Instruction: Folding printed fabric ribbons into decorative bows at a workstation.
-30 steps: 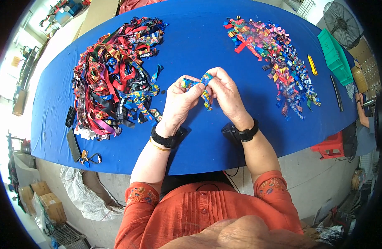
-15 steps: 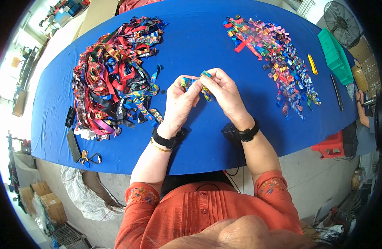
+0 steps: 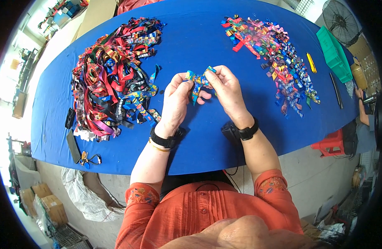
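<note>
Blue ribbon [image 3: 198, 81]: partly covered by left grip [image 3: 177, 95], right grip [image 3: 229, 92]. Left pile [image 3: 97, 85]: lower straps buried. Right pile [image 3: 282, 62]: pieces too small to separate. Co-worker [image 3: 363, 111] mostly cut off, far right.

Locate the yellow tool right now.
Head view, right side of the blue table: the yellow tool lies between the pile of small ribbon pieces and the green bin.

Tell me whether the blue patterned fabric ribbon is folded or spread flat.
Folded: the blue patterned fabric ribbon forms a bow-like shape, pinched between left hand and right hand.
</note>
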The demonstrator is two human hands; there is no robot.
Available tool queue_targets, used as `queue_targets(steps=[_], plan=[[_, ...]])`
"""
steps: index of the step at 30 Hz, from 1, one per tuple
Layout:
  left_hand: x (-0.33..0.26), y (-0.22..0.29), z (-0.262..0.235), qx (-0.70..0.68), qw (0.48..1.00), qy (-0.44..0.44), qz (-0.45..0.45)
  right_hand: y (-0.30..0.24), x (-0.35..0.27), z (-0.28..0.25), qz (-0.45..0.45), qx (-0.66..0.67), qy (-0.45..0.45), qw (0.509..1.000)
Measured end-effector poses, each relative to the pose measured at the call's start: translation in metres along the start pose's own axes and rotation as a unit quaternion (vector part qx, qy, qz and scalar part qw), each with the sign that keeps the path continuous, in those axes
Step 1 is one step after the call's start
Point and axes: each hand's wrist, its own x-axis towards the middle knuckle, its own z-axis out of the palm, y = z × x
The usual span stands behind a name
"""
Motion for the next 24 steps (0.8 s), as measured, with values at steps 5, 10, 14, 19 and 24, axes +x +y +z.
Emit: queue_targets(steps=[5, 10, 14, 19, 24], plan=[[-0.001, -0.001, -0.002, 0.018, 1.000, 0.004, -0.001, -0.004, -0.001, -0.002, 0.010, -0.024, -0.022, 0.999], [-0.001, 0.000, 0.000, 0.021, 1.000, 0.004, -0.001, -0.011, -0.001, -0.004, 0.035, -0.049, -0.019, 0.998], [-0.002, 0.000, -0.002, 0.019, 1.000, -0.012, 0.000, -0.014, -0.003, 0.000, 0.033, -0.021, -0.010, 0.999], [-0.003, 0.001, -0.001, 0.015, 1.000, -0.027, 0.002, -0.015, -0.001, -0.002, 0.041, -0.031, -0.004, 0.999], [-0.003, 0.002, 0.002, 0.023, 0.999, -0.023, -0.002, -0.014, -0.001, -0.003, 0.036, -0.032, -0.009, 0.999]])
